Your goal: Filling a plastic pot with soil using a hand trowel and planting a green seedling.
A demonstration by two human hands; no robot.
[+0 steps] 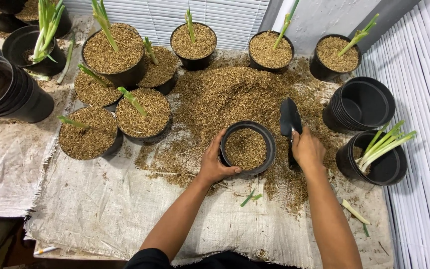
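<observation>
A round black plastic pot (pixel 247 148), partly filled with brown rice-husk growing medium, stands near the middle of a pale woven sack cloth (pixel 105 204) that covers the work surface, at the front edge of a loose heap of the same brown husk (pixel 225 94). The left hand (pixel 215 162) grips this pot from its left side, the fingers curled round the wall and rim and the thumb lying along the near rim. The right hand (pixel 307 148) is just right of the pot, its fingers closed together round the handle of a small black hand trowel (pixel 290 119), whose blade points away from the person and lies over the husk heap. Toward the right edge of the cloth a black pot holding cut green stalks (pixel 380 154) stands beside a nested stack of empty black pots (pixel 362 102). Along the far edge three husk-filled black pots (pixel 269 50), each with a single green shoot, stand in a row. In the far left part a cluster of husk-filled pots with shoots (pixel 120 94) sits close together, some touching. At the left edge another stack of empty black pots (pixel 6 92) lies tilted. Small green stalk scraps (pixel 251 198) lie on the cloth just in front of the held pot.
</observation>
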